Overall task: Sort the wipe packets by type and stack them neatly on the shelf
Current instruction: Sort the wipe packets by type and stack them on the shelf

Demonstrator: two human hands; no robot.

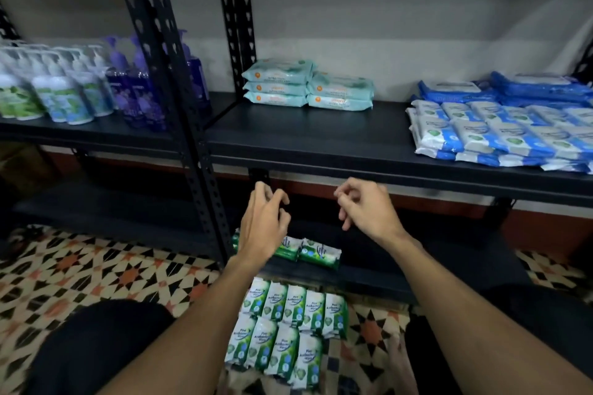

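My left hand [264, 221] and my right hand [365, 207] hover side by side below the middle shelf's front edge, fingers loosely curled, holding nothing. Under them, on the dark bottom shelf [401, 266], lie green wipe packets [317, 252]; my left hand covers part of that row. Several green-and-white packets [285, 327] lie in two rows on the tiled floor, between my knees. On the middle shelf [321, 135] stand light teal packets [305, 86] in two stacks, and blue-and-white packets [507, 135] are spread at the right.
Darker blue wipe packs [513, 88] lie behind the blue-and-white ones. Pump bottles [80, 86], white, green and purple, fill the left unit's shelf. A black perforated upright [189, 125] divides the two units. Patterned floor tiles [96, 266] extend left and right.
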